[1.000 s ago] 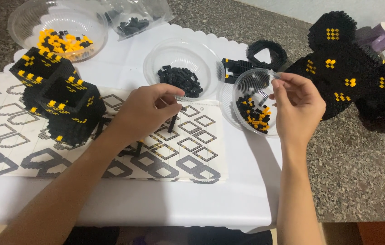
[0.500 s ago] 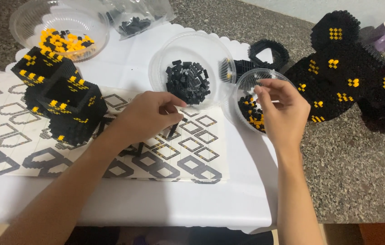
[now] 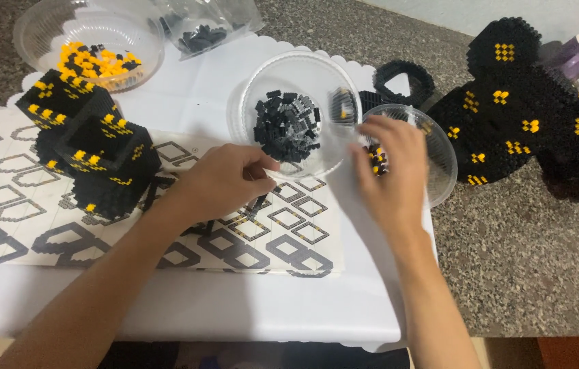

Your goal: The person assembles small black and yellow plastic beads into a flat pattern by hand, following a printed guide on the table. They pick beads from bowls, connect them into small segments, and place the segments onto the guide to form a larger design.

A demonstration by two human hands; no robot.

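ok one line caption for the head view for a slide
Left hand on the instruction sheet, right hand at a clear bowl of small bricks.

Beyond my fingers runs a speckled grey stone counter (image 3: 535, 260), with a scalloped white cloth (image 3: 248, 301) under them. Past my fingertips, far right, a pale wall (image 3: 562, 17) rises. The light is soft and even.

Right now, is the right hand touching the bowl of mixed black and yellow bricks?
Cannot tell. In the head view the right hand overlaps the clear bowl, but motion blur hides any contact.
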